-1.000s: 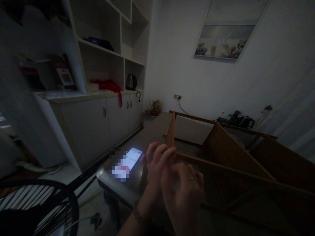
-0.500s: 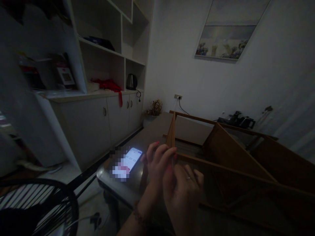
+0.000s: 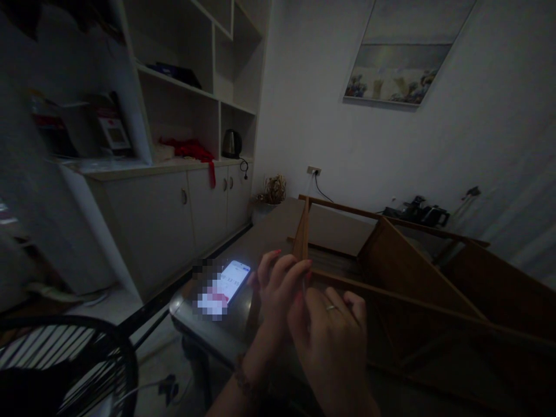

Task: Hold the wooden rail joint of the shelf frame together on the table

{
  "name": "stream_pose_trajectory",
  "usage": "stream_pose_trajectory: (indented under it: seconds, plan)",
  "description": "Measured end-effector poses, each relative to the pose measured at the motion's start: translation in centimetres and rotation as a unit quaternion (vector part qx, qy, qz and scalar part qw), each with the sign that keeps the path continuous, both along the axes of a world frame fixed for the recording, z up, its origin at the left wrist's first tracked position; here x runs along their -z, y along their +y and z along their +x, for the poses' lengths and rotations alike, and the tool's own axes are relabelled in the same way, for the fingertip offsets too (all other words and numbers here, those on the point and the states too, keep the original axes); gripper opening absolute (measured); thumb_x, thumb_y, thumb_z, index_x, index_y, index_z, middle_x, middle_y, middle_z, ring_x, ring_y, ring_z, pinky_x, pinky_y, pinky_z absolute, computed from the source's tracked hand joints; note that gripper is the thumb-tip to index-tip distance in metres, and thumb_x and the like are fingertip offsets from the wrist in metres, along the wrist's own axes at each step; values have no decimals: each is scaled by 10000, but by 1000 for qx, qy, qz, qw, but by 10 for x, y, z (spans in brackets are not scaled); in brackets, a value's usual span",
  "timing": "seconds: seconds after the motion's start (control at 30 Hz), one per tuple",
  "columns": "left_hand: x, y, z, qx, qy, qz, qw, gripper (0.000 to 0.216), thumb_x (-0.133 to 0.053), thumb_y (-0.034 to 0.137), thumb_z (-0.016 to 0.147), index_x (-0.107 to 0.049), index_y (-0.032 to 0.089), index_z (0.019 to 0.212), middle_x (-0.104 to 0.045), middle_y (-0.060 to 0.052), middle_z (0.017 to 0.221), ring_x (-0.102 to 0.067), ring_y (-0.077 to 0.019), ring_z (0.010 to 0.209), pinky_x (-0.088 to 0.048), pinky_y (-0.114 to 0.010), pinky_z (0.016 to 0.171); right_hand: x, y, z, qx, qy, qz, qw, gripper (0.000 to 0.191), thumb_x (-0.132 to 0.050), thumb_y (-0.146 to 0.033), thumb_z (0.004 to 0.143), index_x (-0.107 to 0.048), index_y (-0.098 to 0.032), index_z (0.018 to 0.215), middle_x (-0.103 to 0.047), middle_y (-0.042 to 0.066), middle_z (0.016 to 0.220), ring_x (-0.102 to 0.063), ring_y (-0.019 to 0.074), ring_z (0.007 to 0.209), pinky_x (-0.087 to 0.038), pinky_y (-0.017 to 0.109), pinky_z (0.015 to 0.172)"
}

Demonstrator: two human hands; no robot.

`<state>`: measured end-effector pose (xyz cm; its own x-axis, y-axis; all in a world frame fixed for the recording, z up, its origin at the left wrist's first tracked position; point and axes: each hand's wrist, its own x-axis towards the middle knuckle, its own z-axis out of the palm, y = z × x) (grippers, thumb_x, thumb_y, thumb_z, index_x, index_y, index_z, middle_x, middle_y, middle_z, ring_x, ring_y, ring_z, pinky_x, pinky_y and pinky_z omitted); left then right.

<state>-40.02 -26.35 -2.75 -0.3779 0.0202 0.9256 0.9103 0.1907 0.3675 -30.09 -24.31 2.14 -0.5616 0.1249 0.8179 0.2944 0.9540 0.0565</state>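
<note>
My left hand [image 3: 278, 284] is at the near end of a wooden frame [image 3: 306, 231], its fingers curled and fingertips pressed together. Close beside it, my right hand [image 3: 334, 336], with a ring on one finger, is closed in a pinch. A thin, narrow sliver of something shows between the fingertips of the two hands, too small and dark to name. Left of my hands, a phone [image 3: 237, 278] with a lit screen lies on the table [image 3: 278, 226]. The fingers cover the near corner of the frame.
A black fan [image 3: 125, 347] stands at lower left. Along the left wall runs a white cabinet [image 3: 152, 226] with shelves, a red cloth [image 3: 191, 149] and a kettle [image 3: 231, 143]. A dried plant [image 3: 275, 188] stands beyond the table. Black appliances [image 3: 434, 215] sit behind the frame.
My right hand has turned slightly and shifted a little to the right, its fingers spreading slightly higher. My left hand stays almost where it was.
</note>
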Motion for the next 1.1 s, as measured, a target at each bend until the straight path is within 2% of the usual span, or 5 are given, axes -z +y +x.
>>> stream_pose_trajectory:
  seconds: [0.2,0.43,0.6,0.73,1.1]
  plan:
    - [-5,-2,0,-7,10,14,1000,157,-540,270,993,-696,279,1005,-680,-9,942,-503,-216,1123,-339,-368,965,3,2,-1,3,-22,32,999,377,-318,-202,1047,-562,-203,759,-633,17,642,-561,204,674,-308,398,831]
    - [-3,-1,-1,-16,9,7,1000,152,-548,268,992,-698,281,1017,-690,-4,944,-501,-219,1134,-307,-367,973,-10,8,9,-16,13,49,999,406,-354,-306,1074,-540,-220,723,-611,-15,616,-556,189,672,-310,398,865]
    - [-3,-1,-1,-24,12,-3,1000,165,-542,258,995,-701,287,1029,-694,-4,952,-495,-221,1152,-281,-372,973,-7,12,13,-5,84,58,995,260,-471,-348,1053,-607,-227,867,-706,-28,734,-628,188,758,-301,421,931]
    - [-3,-1,-1,-25,9,-6,1000,136,-574,259,979,-696,294,1028,-693,6,950,-503,-217,1143,-285,-370,972,-2,15,13,-15,115,75,990,215,-526,-328,1039,-631,-234,876,-729,-42,741,-635,172,747,-323,405,928]
    - [3,1,-3,-15,11,4,1000,143,-572,248,976,-695,279,1041,-683,-8,952,-499,-224,1166,-306,-380,991,-1,22,17,-60,109,101,987,133,-600,-270,1011,-722,-268,958,-749,-38,771,-583,173,784,-293,397,938]
